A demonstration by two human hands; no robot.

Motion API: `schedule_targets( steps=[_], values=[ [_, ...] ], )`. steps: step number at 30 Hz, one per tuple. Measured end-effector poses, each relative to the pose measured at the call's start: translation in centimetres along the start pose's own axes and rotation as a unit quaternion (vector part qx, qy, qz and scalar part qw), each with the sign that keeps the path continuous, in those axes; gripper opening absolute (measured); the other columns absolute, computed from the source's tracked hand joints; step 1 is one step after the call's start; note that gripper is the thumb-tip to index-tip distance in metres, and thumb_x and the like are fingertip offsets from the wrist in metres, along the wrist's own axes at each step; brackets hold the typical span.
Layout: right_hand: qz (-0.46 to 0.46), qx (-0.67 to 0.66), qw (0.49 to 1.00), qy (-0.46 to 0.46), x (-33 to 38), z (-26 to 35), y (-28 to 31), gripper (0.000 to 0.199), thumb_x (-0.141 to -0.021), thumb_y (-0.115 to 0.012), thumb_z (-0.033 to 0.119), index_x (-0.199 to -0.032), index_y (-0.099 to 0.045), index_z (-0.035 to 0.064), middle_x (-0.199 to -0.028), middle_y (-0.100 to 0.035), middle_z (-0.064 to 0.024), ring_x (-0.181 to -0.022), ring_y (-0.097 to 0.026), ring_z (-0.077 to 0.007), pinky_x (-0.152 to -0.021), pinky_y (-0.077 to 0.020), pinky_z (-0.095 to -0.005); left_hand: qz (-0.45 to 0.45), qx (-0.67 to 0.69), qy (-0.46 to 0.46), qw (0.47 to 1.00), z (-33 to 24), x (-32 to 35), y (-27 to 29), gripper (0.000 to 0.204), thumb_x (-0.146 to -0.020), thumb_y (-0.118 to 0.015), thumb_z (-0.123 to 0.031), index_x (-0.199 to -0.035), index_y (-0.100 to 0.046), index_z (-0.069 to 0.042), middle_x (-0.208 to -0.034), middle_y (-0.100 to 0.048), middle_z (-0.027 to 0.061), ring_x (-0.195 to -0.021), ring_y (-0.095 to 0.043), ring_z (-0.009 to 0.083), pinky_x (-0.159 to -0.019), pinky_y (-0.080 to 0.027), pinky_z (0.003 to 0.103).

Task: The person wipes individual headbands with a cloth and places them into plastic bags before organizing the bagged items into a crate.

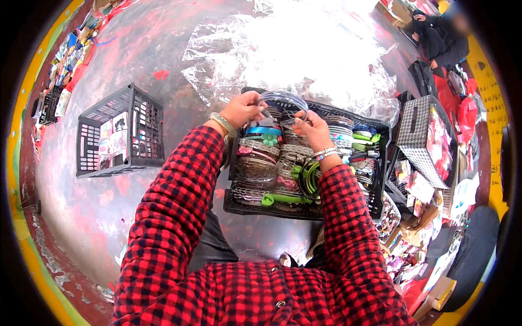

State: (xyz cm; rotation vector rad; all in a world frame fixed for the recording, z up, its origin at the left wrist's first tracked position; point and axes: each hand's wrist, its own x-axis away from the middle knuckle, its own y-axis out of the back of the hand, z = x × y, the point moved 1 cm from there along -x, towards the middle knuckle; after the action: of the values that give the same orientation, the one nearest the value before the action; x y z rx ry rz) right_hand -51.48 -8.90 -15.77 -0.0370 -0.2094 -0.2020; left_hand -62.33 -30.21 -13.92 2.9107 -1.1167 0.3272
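Note:
Both my hands are raised over a black plastic crate [389, 142] filled with stacked headbands. Between them they hold a curved stack of bluish-clear headbands [285, 96]. My left hand [243, 111] pinches one end of the stack and my right hand [314, 131] the other. In the crate below, a blue headband [262, 131] lies beside a green flower [269, 140]. Bright green headbands [309, 179] sit close to my right wrist, with a green bow piece [285, 199] along the near side. Brown and grey stacks [255, 173] fill much of the rest.
To the left on the floor stands another black crate [136, 160] with small packages in it. Crumpled clear plastic film [228, 60] spreads beyond the headbands. A checked basket [421, 136] and piled goods line the right side. Far right, another person [443, 41] sits.

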Motion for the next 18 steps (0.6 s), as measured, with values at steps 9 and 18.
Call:
schedule_targets(
  steps=[9, 18],
  values=[
    [0.022, 0.521, 0.846, 0.115, -3.8, -1.7, 0.5, 0.019, -0.078, -0.058, 0.024, -0.081, -0.056, 0.0055, -0.08, -0.06, -0.0161, -0.078, -0.056, -0.0355, -0.067, -0.0435, -0.0432, -0.108, -0.399, -0.112, 0.904, 7.4, -3.0, 3.8, 0.009, -0.081, -0.054, -0.006, -0.089, -0.052, -0.003, -0.07, -0.058, 0.0102, -0.06, -0.059, 0.0176, -0.057, -0.047, 0.029],
    [0.038, 0.625, 0.779, 0.029, -7.3, -3.7, -0.3, 0.022, -0.081, -0.056, 0.028, -0.087, -0.059, 0.0068, -0.082, -0.063, -0.0153, -0.082, -0.06, -0.0337, -0.071, -0.0471, -0.0433, -0.093, -0.6, 0.004, 0.795, 5.7, -3.4, 2.1, 0.011, -0.078, -0.051, -0.011, -0.088, -0.057, -0.007, -0.091, -0.058, 0.0141, -0.085, -0.057, 0.0302, -0.073, -0.045, 0.041]
  ],
)
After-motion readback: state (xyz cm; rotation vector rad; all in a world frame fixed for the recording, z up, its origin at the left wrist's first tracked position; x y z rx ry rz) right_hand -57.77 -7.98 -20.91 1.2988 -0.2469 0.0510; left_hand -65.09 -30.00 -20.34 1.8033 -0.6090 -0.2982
